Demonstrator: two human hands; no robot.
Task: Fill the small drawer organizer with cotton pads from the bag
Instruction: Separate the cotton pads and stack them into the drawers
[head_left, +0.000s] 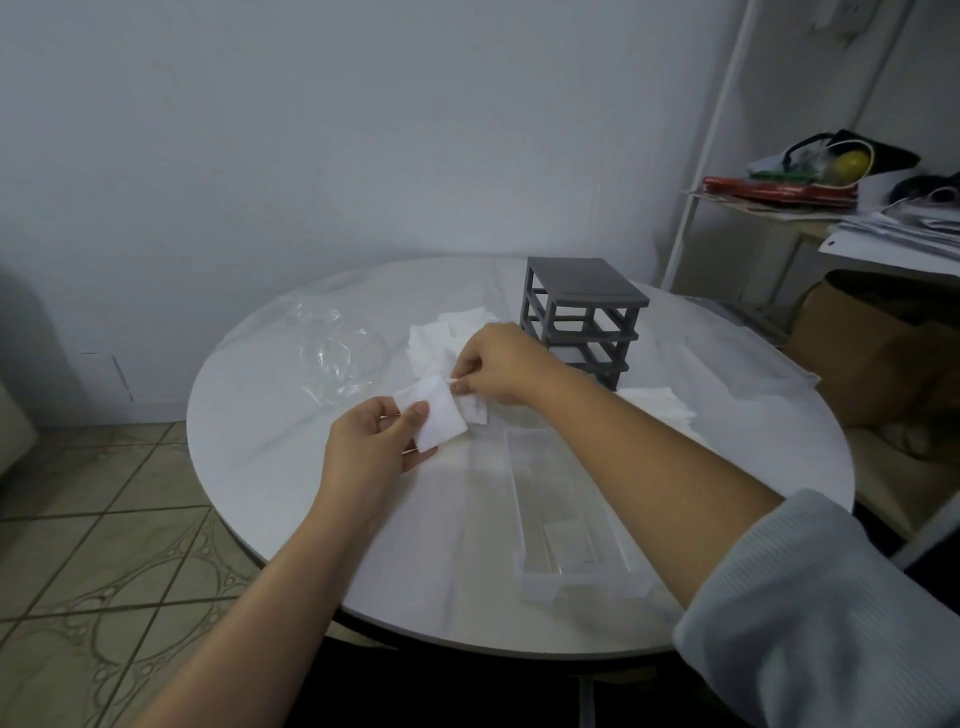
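Table (291, 467): round, white, filling the middle of the frame; everything below lies on it.
Shelf (769, 213): white, upper right of the frame, piled with papers and bags.
Box (872, 353): brown cardboard, right edge, beside the table.
Sleeve (805, 597): pale ribbed, lower right, on the right arm.
Drawer (582, 577): clear plastic, out of its frame, lower centre-right, lengthwise under the right forearm. A pale flat square shows at its near end; whether it is a pad I cannot tell.
Frame (582, 312): grey, upright, its slots bare, just above centre behind the right hand.
Bag (337, 353): clear, crumpled flat, left of centre.
Pads (441, 332): loose white heap between bag and frame; a second heap (660, 405) lies right of the forearm.
Left hand (369, 441): centre, thumb and fingers gripping one pad (439, 421), held just above the table.
Right hand (498, 369): just above and right of the left, thumb and forefinger pinching at that pad's upper corner. Whether it is the same pad or another, I cannot tell.
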